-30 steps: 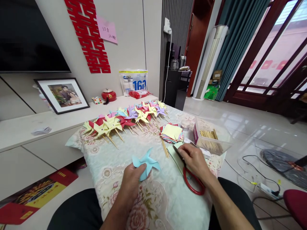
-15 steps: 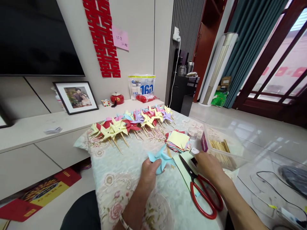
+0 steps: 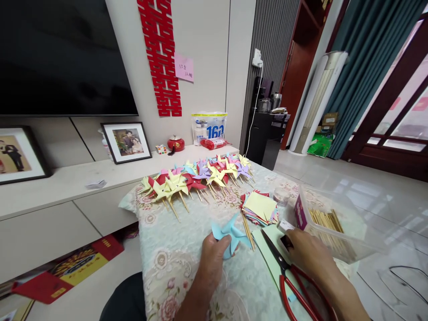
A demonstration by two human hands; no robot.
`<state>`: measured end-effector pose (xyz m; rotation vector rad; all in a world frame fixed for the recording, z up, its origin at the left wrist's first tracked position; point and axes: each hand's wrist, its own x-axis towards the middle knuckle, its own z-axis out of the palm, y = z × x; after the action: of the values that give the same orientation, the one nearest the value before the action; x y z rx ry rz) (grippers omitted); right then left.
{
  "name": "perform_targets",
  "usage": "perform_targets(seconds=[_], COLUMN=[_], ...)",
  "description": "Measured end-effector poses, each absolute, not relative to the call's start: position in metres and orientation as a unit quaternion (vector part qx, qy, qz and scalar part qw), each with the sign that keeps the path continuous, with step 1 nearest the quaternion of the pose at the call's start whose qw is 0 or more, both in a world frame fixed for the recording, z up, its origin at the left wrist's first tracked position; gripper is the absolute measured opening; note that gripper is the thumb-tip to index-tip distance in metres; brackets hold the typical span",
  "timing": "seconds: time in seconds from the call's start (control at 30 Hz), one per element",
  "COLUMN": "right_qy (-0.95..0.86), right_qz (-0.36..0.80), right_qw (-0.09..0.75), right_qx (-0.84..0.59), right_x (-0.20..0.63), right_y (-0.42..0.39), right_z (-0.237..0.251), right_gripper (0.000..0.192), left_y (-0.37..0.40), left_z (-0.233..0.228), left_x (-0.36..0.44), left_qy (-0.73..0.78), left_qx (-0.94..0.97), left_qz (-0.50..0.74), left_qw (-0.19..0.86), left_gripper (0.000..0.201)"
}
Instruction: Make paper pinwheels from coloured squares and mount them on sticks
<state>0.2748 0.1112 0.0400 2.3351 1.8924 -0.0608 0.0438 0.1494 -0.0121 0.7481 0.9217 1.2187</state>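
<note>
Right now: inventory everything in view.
held pinwheel: 1, blue, front
other pinwheels: many, mixed, far side
paper stack: 1, yellow-topped, centre
scissors: 1, red-handled, on green paper
tablecloth: 1, pale floral, front
box: 1, clear, front right
sticks: many, tan, mostly in box
pictures: 2, black-framed, cabinet
pot: 1, red, cabinet
bag: 1, white-blue, cabinet
screen: 1, black, wall
decoration: 1, red, wall
note: 1, pink, wall
curtain: 1, teal, right
left hand: 1, bare, holding pinwheel
right hand: 1, bare, beside scissors

Left hand [image 3: 214, 253] holding blue pinwheel [image 3: 232, 230], right hand [image 3: 307, 250] beside red-handled scissors [image 3: 283, 266]
</note>
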Motion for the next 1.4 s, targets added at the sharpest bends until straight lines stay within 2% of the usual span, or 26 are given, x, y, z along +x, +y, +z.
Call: perform_targets(seconds=[0.57, 0.83, 0.97, 1.13, 1.4], right_qy=[0.619, 0.609, 0.610, 0.640, 0.665], right_qz=[-0.031, -0.002, 0.036, -0.092, -0.282], right_qw=[0.063, 0.002, -0.089, -0.291, -0.320], right_qx=[0.782, 0.793, 0.787, 0.705, 0.613], right_x=[0.275, 0.278, 0.275, 0.259, 0.212], right_y=[0.112, 0.109, 0.104, 0.101, 0.111], right_z=[0.038, 0.037, 0.043, 0.042, 0.040], right_gripper=[0.030, 0.023, 0.014, 0.010, 0.013], left_y=[0.148, 0.148, 0.147, 0.147, 0.149], left_z=[-0.012, -0.017, -0.013, -0.009, -0.017], left_x=[0.045, 0.045, 0.045, 0.046, 0.043], left_qy=[0.421, 0.415, 0.414, 0.413, 0.423], left_qx=[0.347, 0.353, 0.347, 0.346, 0.332], left_qz=[0.521, 0.517, 0.516, 0.517, 0.539], left_qw=[0.657, 0.661, 0.665, 0.665, 0.648], left_gripper=[0.017, 0.021, 0.020, 0.022, 0.019])
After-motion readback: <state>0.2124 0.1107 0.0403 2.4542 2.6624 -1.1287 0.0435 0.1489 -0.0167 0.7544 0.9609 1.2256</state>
